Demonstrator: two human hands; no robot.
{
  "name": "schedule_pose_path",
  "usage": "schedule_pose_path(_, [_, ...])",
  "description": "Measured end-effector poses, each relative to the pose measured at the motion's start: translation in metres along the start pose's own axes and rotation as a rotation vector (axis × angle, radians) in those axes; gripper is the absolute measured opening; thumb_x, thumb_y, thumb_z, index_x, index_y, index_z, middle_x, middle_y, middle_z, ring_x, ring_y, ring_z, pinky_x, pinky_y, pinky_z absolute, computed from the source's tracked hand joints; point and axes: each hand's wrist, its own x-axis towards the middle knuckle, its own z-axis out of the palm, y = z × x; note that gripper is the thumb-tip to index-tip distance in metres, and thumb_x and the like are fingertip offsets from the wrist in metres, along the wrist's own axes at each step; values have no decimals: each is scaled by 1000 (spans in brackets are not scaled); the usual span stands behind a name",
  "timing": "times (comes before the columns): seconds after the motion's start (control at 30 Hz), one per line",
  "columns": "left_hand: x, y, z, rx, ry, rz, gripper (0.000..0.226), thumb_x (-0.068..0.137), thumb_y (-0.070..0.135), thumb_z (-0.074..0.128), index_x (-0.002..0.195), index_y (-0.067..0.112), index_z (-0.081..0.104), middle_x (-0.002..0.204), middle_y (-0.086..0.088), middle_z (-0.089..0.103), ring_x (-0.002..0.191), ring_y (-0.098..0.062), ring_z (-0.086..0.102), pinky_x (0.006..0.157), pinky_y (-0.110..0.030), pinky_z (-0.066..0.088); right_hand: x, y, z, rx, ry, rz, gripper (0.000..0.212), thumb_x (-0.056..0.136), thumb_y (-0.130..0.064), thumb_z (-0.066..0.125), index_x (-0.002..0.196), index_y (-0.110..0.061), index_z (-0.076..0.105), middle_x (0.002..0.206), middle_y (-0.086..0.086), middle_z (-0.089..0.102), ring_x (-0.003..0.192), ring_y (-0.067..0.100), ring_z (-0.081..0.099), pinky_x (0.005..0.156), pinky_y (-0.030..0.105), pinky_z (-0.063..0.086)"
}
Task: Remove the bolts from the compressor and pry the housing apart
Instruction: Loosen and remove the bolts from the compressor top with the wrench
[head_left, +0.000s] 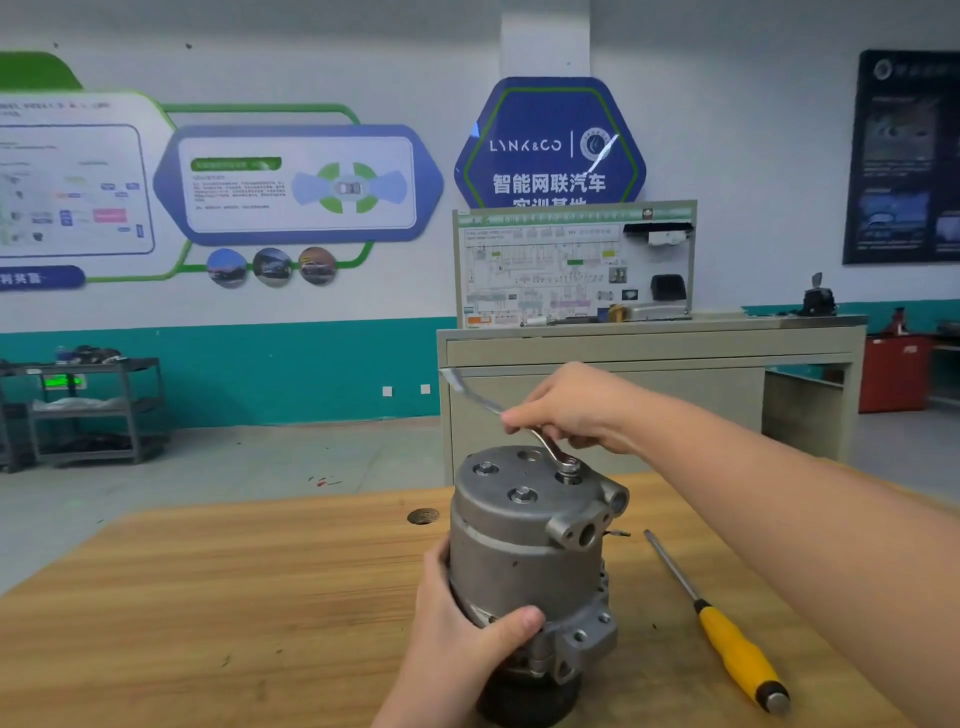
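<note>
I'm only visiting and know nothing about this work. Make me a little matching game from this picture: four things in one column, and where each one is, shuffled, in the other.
Things:
1. wrench
2. screwdriver
3. left hand
4. compressor

Places:
A. lying on the wooden table, right of the compressor
B. gripping the compressor's lower side
C. on a top bolt, held by the right hand
D. standing upright on the table

Pairs: 1-C, 2-A, 3-B, 4-D

white-teal wall (311, 364), grey cabinet (649, 358), metal cart (93, 405).
</note>
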Motion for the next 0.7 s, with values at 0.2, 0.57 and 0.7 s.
schedule_pose_path(0.2, [-2,0,-4,-17,16,0,117,34,60,84,132,20,33,130,3,53,114,0,56,85,-17,49,-57,-7,27,-645,123,-643,31,84,-60,52,87,-32,66,65,-17,53,65,2,52,53,16,33])
schedule_pose_path(0.57, [-1,0,-3,-42,-32,-30,121,35,64,86,135,28,29,132,7,51,118,-2,54,96,-26,49,-61,90,-7,746,213,-56,36,88,-35,57,103,-5,71,53,-1,47,53,12,38,56,29,28])
schedule_pose_path(0.7, [0,-1,-2,-26,-27,-31,129,30,73,85,137,28,29,132,9,52,115,1,56,87,-19,50,-21,70,-18,637,159,213,27,83,-37,69,81,-10,68,51,-5,43,47,9,31,47,22,22])
